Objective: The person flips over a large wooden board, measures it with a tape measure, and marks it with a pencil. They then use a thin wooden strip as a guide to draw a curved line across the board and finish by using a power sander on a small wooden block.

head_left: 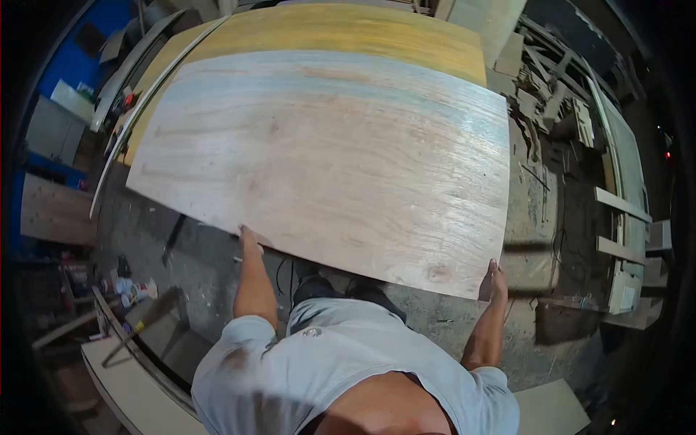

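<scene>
A large plywood sheet [326, 159] with pale grain and a glossy sheen on its right side spreads out in front of me. My left hand [248, 235] grips its near edge, left of the middle, thumb on top. At the near right corner, my right hand [496, 279] is closed on the edge, with the fingers mostly hidden beneath. Under the sheet's far part lies a yellow board [377, 27], showing along the back and left.
A long thin strip [156, 87] runs along the left. Scrap wood [540, 101] lies in a heap at the far right. On the right stands a rack with boards [620, 203]. Tins [138, 292] and a pale panel [130, 384] are at the lower left.
</scene>
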A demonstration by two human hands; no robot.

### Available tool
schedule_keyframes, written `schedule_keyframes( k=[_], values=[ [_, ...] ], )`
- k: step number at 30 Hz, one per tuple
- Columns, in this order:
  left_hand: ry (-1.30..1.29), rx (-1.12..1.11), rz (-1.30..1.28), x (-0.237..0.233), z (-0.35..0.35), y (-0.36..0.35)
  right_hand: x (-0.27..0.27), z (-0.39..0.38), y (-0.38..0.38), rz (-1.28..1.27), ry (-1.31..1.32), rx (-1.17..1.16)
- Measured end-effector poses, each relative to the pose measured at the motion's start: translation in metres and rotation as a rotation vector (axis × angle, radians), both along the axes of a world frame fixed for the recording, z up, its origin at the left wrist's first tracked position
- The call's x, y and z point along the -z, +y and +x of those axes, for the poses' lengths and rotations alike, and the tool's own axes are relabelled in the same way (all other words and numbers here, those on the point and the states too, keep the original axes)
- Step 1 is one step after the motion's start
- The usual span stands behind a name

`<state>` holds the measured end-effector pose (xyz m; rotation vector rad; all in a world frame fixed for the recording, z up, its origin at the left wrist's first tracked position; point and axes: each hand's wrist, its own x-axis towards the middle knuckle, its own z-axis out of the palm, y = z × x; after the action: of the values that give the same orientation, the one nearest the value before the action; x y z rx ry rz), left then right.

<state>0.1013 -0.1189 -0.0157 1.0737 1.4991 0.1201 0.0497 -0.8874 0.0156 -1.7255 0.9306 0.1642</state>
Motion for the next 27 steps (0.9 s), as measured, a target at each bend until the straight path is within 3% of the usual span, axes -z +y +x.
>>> schedule_keyframes(
  k=[5, 7, 8, 11, 13, 14, 16, 17, 18, 20, 21, 23, 27],
  values=[
    [-0.052, -0.063, 0.123, 0.007, -0.018, 0.01, 0.008, -0.024, -0.008, 0.007, -0.004, -0.012],
    [-0.102, -0.051, 0.228, 0.035, -0.039, 0.018, -0.006, -0.046, -0.013, -0.041, 0.022, -0.064],
    [0.06, 0.017, 0.254, 0.011, -0.048, 0.01, -0.004, -0.055, -0.018, -0.115, 0.086, -0.133],
    [0.059, 0.064, 0.072, -0.02, -0.066, -0.004, 0.017, -0.056, -0.062, -0.501, 0.244, -0.456],
    [0.022, 0.067, 0.083, -0.013, -0.066, 0.002, -0.008, -0.03, -0.068, -0.465, 0.016, -0.05],
    [0.009, 0.108, 0.084, -0.002, -0.073, 0.001, -0.007, -0.009, -0.075, -0.741, -0.252, -0.065],
    [-0.001, 0.136, 0.086, 0.015, -0.075, 0.006, -0.002, 0.052, -0.084, -0.506, -0.445, 0.101],
    [-0.008, 0.183, 0.082, 0.02, -0.074, 0.009, -0.035, 0.08, -0.056, -0.502, -0.461, 0.091],
    [-0.025, 0.169, 0.084, 0.016, -0.074, 0.01, -0.086, 0.096, 0.041, -0.201, -0.633, 0.156],
    [-0.174, 0.311, 0.009, 0.0, -0.084, 0.007, -0.138, 0.125, 0.134, -0.149, -0.56, -0.017],
    [-0.166, 0.467, -0.078, -0.004, -0.09, 0.016, -0.142, 0.142, 0.171, -0.125, -0.567, -0.069],
    [-0.193, 0.541, -0.229, -0.021, -0.104, 0.026, -0.14, 0.165, 0.257, -0.081, -0.623, -0.174],
    [-0.255, 0.62, -0.136, -0.06, -0.145, 0.083, -0.121, 0.159, 0.45, 0.054, -0.634, -0.425]
  ],
)
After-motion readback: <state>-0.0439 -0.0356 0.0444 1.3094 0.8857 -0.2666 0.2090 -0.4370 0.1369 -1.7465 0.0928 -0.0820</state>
